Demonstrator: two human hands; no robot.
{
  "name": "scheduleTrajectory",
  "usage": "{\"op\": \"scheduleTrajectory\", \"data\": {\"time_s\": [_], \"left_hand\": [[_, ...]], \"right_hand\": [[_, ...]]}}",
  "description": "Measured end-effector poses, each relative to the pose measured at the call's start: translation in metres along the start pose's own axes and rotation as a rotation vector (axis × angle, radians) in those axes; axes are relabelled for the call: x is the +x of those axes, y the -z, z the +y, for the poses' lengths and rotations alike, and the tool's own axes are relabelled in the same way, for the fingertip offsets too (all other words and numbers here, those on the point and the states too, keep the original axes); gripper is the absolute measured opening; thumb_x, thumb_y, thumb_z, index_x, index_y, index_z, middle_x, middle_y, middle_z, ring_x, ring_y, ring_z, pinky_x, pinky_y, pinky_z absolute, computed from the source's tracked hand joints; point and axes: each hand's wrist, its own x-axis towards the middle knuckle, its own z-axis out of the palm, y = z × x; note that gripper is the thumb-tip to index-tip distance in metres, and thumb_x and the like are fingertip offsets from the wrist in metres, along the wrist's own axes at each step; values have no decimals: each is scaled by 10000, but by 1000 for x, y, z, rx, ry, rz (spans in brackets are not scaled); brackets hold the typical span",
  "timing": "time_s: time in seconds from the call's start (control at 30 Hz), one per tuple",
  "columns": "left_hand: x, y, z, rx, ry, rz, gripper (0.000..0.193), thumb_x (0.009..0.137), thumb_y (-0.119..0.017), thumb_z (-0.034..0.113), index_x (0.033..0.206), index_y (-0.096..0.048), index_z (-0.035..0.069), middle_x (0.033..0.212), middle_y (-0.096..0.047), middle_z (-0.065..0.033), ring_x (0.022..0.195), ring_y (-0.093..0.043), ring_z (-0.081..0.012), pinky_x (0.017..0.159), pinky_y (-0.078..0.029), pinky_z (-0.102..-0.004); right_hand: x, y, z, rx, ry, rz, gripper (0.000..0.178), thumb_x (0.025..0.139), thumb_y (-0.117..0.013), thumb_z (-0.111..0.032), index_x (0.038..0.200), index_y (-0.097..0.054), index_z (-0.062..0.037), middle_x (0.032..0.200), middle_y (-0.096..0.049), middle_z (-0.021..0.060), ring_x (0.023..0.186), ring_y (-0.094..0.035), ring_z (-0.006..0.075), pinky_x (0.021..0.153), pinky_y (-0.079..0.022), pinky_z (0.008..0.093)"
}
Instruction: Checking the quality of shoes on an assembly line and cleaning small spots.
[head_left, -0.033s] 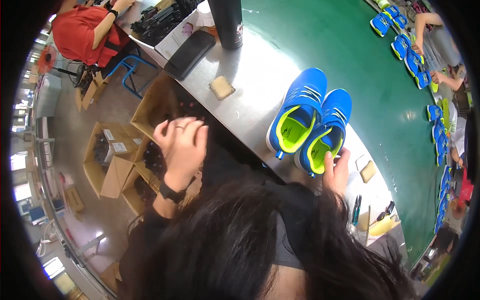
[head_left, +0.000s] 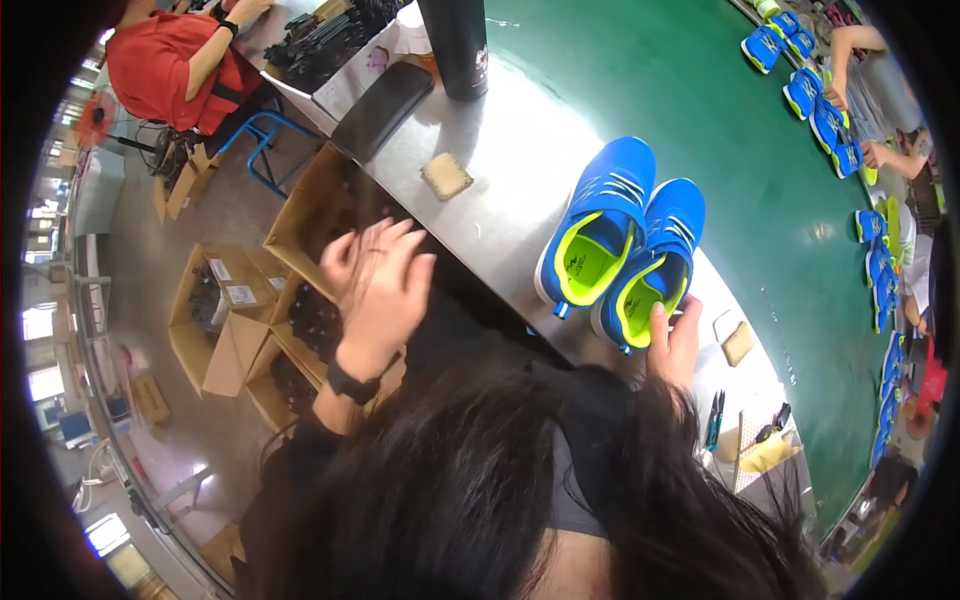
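Note:
A pair of blue sneakers with lime-green linings rests side by side on the metal table, toes pointing away from me. My right hand [head_left: 674, 345] is at the heel of the right sneaker [head_left: 668, 240], thumb by the collar and fingers along its outer side. The left sneaker [head_left: 607, 215] stands against it, touched by neither hand. Off the table's near edge, my left hand [head_left: 378, 285] hangs in the air above the cardboard boxes, its fingers apart, slightly blurred and holding nothing. A dark band is on that wrist.
Open cardboard boxes [head_left: 235, 350] stand on the floor at left. On the table [head_left: 500, 235] lie a beige sponge block [head_left: 446, 177], a second block [head_left: 737, 344], snips [head_left: 715, 420] and a black case [head_left: 385, 110]. A black bottle [head_left: 455, 50] stands beyond. Co-workers and more blue sneakers line the green belt [head_left: 740, 130].
My left hand has moved a little to the right, toward the table, with its fingers spreading. The right hand and the sneakers stay in place.

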Motion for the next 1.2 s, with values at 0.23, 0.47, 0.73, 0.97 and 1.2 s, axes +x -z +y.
{"op": "scheduleTrajectory", "data": {"time_s": [0.23, 0.47, 0.73, 0.97, 1.2], "left_hand": [[-5, -42, 36, -5, -344, -267, 627, 842, -670, 262, 1411, -460, 107, 1453, -483, -52, 1399, -368, -231, 1126, -163, -543], [3, 2, -13, 431, 160, -156, 397, 917, -566, 408, 1011, -704, 48, 1024, -706, -137, 1141, -577, -294, 1070, -256, -580], [2, -16, 1, 29, -102, -148, 597, 860, -662, 216, 1408, -447, 116, 1457, -426, -166, 1380, -360, -323, 1131, -265, -491], [-11, -25, -50, 452, 407, -280, 547, 928, -531, 421, 1313, -543, 32, 1231, -579, -276, 1320, -429, -334, 1101, -231, -583], [-17, -9, -56, 396, 206, -63, 430, 831, -693, 283, 1190, -626, 55, 1415, -433, -278, 1352, -365, -424, 1073, -314, -522]], "right_hand": [[-2, 7, -12, 6, -58, -76, 485, 966, -560, -364, 1238, -491, 31, 1003, -626, 208, 878, -641, 293, 796, -493, 393], [-6, 1, 2, -9, -60, -51, 450, 974, -509, -418, 1159, -539, -10, 968, -639, 183, 908, -638, 342, 814, -482, 412], [3, 4, 4, -69, 2, -83, 395, 997, -473, -379, 1083, -496, 6, 906, -620, 245, 831, -618, 387, 744, -456, 448], [1, -1, 13, 2, 35, -112, 386, 984, -504, -381, 1044, -514, 0, 885, -614, 214, 813, -606, 371, 754, -465, 429], [6, -2, 17, 3, 126, -61, 390, 997, -482, -345, 1125, -509, 22, 967, -619, 250, 904, -602, 429, 788, -458, 439]]}}
